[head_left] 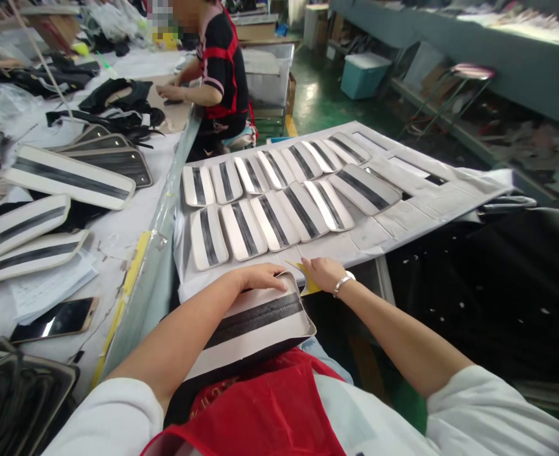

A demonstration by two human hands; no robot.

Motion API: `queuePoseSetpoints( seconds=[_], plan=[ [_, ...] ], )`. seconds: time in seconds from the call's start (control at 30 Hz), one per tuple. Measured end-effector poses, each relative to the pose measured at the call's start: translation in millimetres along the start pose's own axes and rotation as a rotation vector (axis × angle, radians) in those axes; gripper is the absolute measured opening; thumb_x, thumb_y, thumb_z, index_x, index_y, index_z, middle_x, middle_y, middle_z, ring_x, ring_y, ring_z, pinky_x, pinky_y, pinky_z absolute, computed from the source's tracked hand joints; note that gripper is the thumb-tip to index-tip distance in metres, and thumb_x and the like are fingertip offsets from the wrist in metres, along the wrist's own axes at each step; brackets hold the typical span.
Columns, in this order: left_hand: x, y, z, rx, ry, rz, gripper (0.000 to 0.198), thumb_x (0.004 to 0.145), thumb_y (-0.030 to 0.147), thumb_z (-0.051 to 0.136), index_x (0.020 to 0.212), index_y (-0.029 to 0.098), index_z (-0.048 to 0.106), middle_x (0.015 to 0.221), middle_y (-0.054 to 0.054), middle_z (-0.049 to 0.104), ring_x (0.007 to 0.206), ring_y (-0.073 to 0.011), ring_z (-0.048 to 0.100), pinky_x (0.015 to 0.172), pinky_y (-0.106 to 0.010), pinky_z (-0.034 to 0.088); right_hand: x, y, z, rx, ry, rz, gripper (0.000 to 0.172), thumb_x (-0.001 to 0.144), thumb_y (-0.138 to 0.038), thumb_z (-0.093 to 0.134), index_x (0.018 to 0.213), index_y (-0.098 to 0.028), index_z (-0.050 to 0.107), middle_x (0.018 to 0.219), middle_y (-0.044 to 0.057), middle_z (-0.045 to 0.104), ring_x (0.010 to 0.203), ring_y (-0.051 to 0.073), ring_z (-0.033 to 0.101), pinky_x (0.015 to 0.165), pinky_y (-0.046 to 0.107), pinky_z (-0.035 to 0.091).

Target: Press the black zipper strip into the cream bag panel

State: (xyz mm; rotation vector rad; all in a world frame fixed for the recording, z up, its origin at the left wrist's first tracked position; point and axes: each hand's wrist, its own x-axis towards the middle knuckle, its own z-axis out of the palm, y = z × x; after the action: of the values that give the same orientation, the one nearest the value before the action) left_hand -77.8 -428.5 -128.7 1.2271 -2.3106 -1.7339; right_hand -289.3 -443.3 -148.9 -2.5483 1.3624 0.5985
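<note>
A white panel with a black stripe (255,320) lies across my lap at the front edge of the table. My left hand (263,277) rests on its upper edge, thumb on the white face and fingers along the far side. Just right of the panel's corner, my right hand (324,273) is closed around a yellow tool (310,283) with a thin pointed tip; its exact shape is partly hidden by the fingers. Beyond both hands, several similar striped panels (273,221) lie in two rows on the white-covered table (364,239).
On the left bench (118,244) are more striped panels (73,176), a phone (56,318), papers and dark pieces. A co-worker (222,63) sits at that bench. A blue box (363,75) and a stool (469,73) stand farther back. Black material (492,285) hangs at right.
</note>
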Motion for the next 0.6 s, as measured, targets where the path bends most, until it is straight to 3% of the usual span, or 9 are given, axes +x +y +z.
queuePoseSetpoints(
  seconds=[0.2, 0.4, 0.6],
  plan=[
    [5.5, -8.7, 3.3, -0.029, 0.01, 0.085, 0.045, 0.071, 0.031, 0.06, 0.114, 0.017, 0.058, 0.119, -0.004, 0.058, 0.113, -0.0223, 0.048, 0.102, -0.03, 0.031, 14.3, -4.2, -12.2, -0.006, 0.077, -0.125, 0.044, 0.096, -0.035, 0.022, 0.118, -0.014, 0.054, 0.093, 0.017, 0.065, 0.087, 0.029, 0.062, 0.07, 0.036, 0.043],
    [-2.7, -5.4, 8.8, 0.027, 0.05, -0.047, 0.042, 0.078, 0.039, 0.055, 0.112, 0.014, 0.057, 0.11, -0.005, 0.062, 0.099, -0.0196, 0.056, 0.09, -0.027, 0.039, 18.7, -10.8, -20.5, 0.065, 0.176, -0.117, 0.057, 0.096, -0.044, 0.017, 0.087, -0.015, 0.065, 0.085, 0.015, 0.068, 0.08, 0.025, 0.062, 0.068, 0.033, 0.041],
    [-11.1, -6.6, 13.9, -0.04, 0.089, -0.045, 0.04, 0.081, 0.043, 0.052, 0.108, 0.015, 0.06, 0.105, -0.003, 0.064, 0.094, -0.0183, 0.057, 0.084, -0.024, 0.04, 17.5, -14.5, -23.9, 0.111, 0.237, -0.151, 0.055, 0.095, -0.044, 0.022, 0.077, -0.016, 0.065, 0.081, 0.014, 0.068, 0.077, 0.024, 0.062, 0.065, 0.032, 0.039]
  ],
)
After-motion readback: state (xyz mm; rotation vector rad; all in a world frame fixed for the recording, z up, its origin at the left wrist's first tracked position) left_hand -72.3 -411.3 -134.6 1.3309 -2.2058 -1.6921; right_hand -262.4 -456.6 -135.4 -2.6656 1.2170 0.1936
